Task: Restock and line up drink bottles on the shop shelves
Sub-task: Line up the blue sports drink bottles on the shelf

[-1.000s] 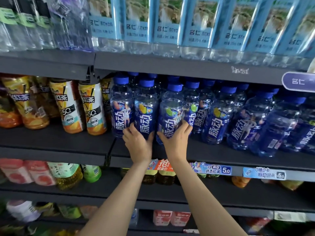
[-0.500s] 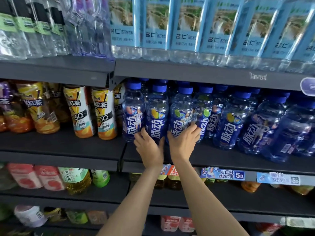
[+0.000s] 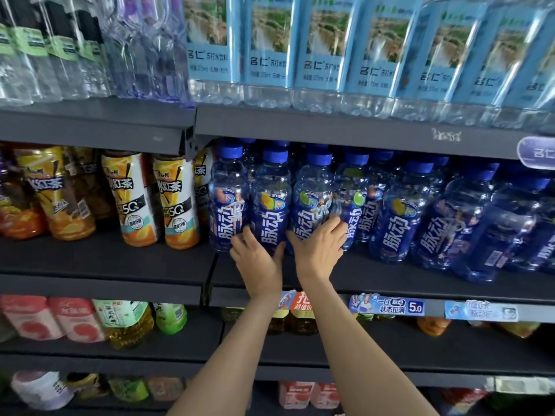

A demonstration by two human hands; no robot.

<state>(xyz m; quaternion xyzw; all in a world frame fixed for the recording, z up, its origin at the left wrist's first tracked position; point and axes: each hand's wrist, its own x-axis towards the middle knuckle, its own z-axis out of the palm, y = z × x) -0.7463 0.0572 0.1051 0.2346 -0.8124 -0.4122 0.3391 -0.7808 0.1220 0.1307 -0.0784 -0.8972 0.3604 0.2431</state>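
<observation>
A row of blue-capped, blue-labelled drink bottles stands on the middle dark shelf [image 3: 390, 283]. My left hand [image 3: 258, 262] wraps the base of the second blue bottle from the left [image 3: 271, 205], thumb on its right side. Just beside it, my right hand [image 3: 318, 250] grips the lower part of the third blue bottle [image 3: 312, 199], fingers curled round its right side. The first blue bottle [image 3: 228, 202] stands upright, touching the second. Blue bottles further right [image 3: 399, 223] lean and sit less evenly.
Orange iced-tea bottles [image 3: 177, 205] stand left of the blue ones, across a shelf joint. Light-blue-labelled water bottles [image 3: 324, 49] fill the shelf above. Price tags [image 3: 387, 304] line the shelf edge. Lower shelves hold green tea [image 3: 129, 322] and pink cartons.
My two hands have drawn closer together on the second and third blue bottles. The view has shifted slightly left along the shelf.
</observation>
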